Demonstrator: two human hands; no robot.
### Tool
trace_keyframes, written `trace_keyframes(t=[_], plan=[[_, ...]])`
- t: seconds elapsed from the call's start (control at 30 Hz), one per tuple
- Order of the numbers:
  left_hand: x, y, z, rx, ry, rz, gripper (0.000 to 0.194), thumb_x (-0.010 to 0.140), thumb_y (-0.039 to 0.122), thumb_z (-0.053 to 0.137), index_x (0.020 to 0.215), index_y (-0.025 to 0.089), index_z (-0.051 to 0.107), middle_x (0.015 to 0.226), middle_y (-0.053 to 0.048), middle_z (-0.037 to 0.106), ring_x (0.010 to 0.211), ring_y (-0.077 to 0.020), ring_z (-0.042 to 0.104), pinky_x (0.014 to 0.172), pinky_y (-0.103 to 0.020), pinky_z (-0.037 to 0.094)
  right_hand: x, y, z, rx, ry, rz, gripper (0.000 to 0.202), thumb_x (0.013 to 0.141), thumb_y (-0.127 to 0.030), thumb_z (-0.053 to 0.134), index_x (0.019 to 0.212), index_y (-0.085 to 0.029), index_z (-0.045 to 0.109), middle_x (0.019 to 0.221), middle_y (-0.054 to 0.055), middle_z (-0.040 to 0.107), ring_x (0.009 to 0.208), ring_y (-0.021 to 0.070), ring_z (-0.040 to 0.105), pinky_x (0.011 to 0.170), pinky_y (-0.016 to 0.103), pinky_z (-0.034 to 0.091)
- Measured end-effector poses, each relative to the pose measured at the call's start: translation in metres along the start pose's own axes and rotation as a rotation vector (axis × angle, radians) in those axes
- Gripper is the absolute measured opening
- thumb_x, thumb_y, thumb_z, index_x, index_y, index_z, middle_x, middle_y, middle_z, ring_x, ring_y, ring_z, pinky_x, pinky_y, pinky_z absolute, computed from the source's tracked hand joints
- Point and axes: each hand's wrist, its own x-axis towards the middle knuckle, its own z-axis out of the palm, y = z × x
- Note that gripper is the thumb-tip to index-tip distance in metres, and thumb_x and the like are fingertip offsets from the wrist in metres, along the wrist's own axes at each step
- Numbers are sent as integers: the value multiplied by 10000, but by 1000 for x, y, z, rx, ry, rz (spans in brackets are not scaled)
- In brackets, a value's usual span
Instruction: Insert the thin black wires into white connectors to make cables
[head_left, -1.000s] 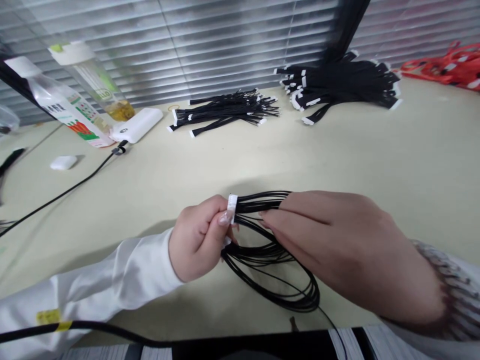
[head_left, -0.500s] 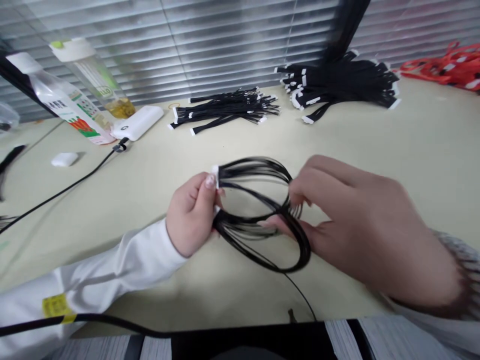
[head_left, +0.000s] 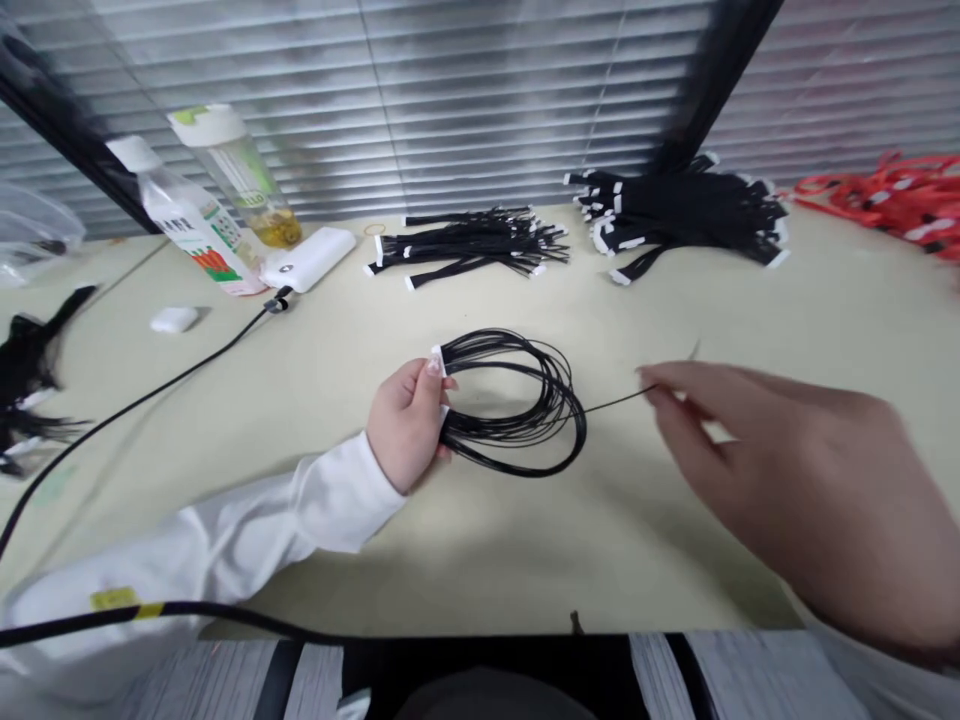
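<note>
My left hand is closed on the white connector ends of a looped black wire harness, thumb on top. The loop hangs out to the right above the table, its wires fanned into several strands. Off to the right, my right hand pinches one thin black wire between thumb and forefinger. That wire runs taut from the loop, and its tip sticks out past the fingers. Part of the connectors is hidden beneath the left fingers.
Bundles of black cables and a larger black pile lie by the blinds. Red cables are at far right. Two bottles, a white power bank and a white case stand left. A black cord crosses there.
My right hand has moved right, away from the loop, drawing out a single wire. The loop looks flatter; my left hand keeps its hold on the connectors. The camera view has shifted slightly.
</note>
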Motion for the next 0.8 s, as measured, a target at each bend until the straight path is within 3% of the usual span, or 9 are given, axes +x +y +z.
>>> trace_keyframes(t=[0.07,0.13,0.2,0.3,0.4,0.47,0.6,0.67,0.8], plan=[[-2,1,0,-3,-49,5,380,867,501,401,701,176,508,430,74,440,222,-61,380,216,-164,263,-2,1,-17,319,204,170,238,788,-199,589,1016,-192,656,1059,99,661,941,260,629,760,406,495],[-6,2,-1,-8,-117,40,376,870,502,390,702,182,494,420,75,441,236,-69,395,238,-172,286,-2,2,-29,737,333,376,231,768,-171,624,972,-263,681,1100,47,644,1002,228,610,877,408,485],[-10,2,-3,11,-166,95,373,882,487,371,697,184,485,429,69,454,262,-71,412,270,-177,309,1,7,-33,1131,398,515,219,798,-147,583,915,-302,686,911,21,664,748,171,646,726,387,536],[-16,2,-6,79,-174,191,369,907,433,340,681,179,482,456,53,472,321,-70,436,342,-182,350,12,19,-23,1476,150,489,416,830,-143,532,1162,-394,519,577,-52,570,438,108,500,466,290,473],[-17,3,-7,151,-182,259,347,921,357,330,669,174,482,495,38,494,368,-66,446,409,-187,382,30,18,-6,1364,-187,379,53,838,-222,535,869,-250,568,617,-35,587,488,90,523,458,230,431],[-17,4,-8,181,-221,267,330,924,325,322,675,174,478,506,33,504,375,-66,450,418,-188,384,41,7,4,1221,-300,298,82,816,-212,557,739,-196,580,617,-19,583,545,90,534,520,231,441],[-17,5,-9,233,-290,302,302,920,304,327,691,178,478,510,17,536,427,-88,508,448,-198,405,58,-19,17,944,-328,44,136,832,-146,506,828,-197,631,802,11,632,759,105,576,693,248,453],[-17,5,-10,240,-309,313,292,919,296,330,700,178,484,519,9,556,460,-98,538,468,-202,420,61,-26,21,910,-345,36,141,829,-135,506,888,-203,615,794,-7,641,723,91,573,674,230,447],[-15,5,-11,238,-319,268,289,918,290,334,700,174,485,532,3,576,483,-98,557,483,-199,431,58,-28,29,894,-385,136,70,780,-152,580,781,-188,521,614,-64,561,529,49,477,516,174,387]])
